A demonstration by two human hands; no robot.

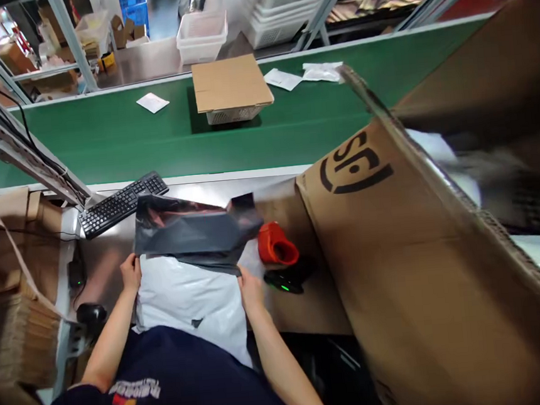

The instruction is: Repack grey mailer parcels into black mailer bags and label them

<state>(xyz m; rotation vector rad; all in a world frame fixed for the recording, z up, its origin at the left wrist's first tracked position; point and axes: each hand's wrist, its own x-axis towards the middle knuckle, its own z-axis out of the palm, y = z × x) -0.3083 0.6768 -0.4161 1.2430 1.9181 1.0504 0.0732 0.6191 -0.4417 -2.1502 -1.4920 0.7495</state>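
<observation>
A white plastic mailing bag (191, 297) lies in front of my body, its upper part opened out to show a dark grey inner side (192, 234). My left hand (131, 272) is closed on the bag's left edge, where the white meets the grey. On the opposite edge my right hand (251, 289) pinches the bag at the same height. Whether anything lies inside the bag, I cannot tell. Just right of my right hand are an orange tape roll or holder (277, 244), its exact kind unclear, and a black device with a green light (284, 281).
A black keyboard (123, 204) and a mouse (91, 314) are on the left. A large cardboard box (378, 250) rises close on the right. Behind the bench runs a green conveyor belt (118, 143), bearing a cardboard-topped basket (231, 86) and several white packets (284, 79).
</observation>
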